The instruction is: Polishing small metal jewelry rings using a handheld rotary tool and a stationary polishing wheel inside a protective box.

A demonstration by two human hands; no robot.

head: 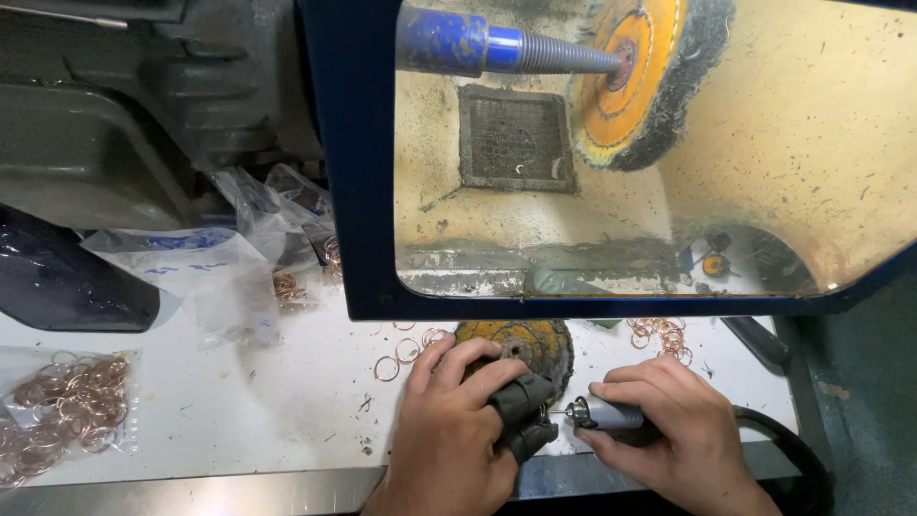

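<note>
Rotary tool: the right hand (669, 430) is clenched around a slim grey handheld rotary tool (611, 414) at the near edge of the white bench (239, 411).
Tool axis: its long axis lies almost level, running left to right; the chuck and thin bit point left, toward the other hand.
Cable: a black cable (783, 440) leaves the tool's right end and curves off to the near right.
Left hand: the left hand (449, 420) is closed on a small dark, ribbed piece (523, 413), thumb and fingers wrapped over it; the bit tip sits just at this piece's right side.
Worn wheel: a spare yellow buffing wheel (535, 342) with dark frayed edges lies flat on the bench, just beyond both hands and partly covered by the left fingers.
Loose rings: copper-coloured rings (406, 352) lie scattered left of that wheel; another cluster (661, 336) lies far right of it.
Bagged rings: a clear bag of rings (67, 406) rests at the near left; more plastic bags (229, 268) lie further back.
Polishing hood: a blue-framed window (355, 191) stands across the far side, blocking the way beyond the bench edge.
Mounted wheel: behind it, a yellow buffing wheel (635, 76) sits on a tapered threaded spindle (535, 50).
</note>
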